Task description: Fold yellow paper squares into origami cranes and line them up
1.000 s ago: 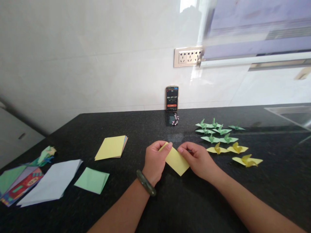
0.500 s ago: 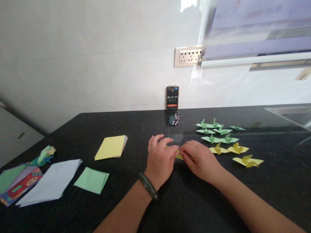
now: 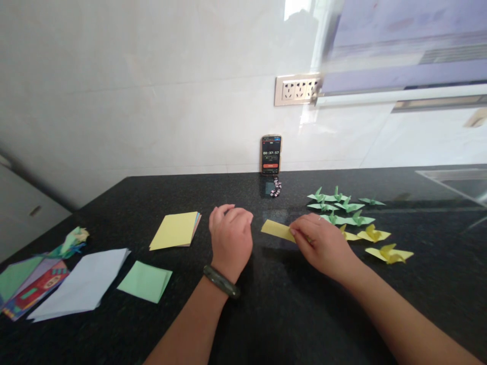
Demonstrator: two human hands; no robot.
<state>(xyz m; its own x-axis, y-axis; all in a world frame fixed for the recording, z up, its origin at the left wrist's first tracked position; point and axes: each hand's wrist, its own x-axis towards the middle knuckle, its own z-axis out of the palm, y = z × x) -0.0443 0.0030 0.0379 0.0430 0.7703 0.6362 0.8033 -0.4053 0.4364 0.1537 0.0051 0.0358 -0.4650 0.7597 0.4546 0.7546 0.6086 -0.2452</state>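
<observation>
Ideally, edges are held flush on the narrow folded yellow paper strip (image 3: 277,230), whose right end the right hand (image 3: 320,247) pinches; the left hand (image 3: 231,239) curls loosely (palm hidden, contents impossible to tell). The strip is short of the back edge of the black speckled stone countertop (image 3: 274,319), roomier frontward, with winged yellow paper birds (image 3: 388,254) crowding rightward.

Left hand (image 3: 231,237) curled — right hand (image 3: 323,246) pinched

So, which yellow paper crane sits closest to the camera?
The front yellow crane: it sits alone, nearer than the other two yellow cranes, one of which the right hand partly hides.
</observation>
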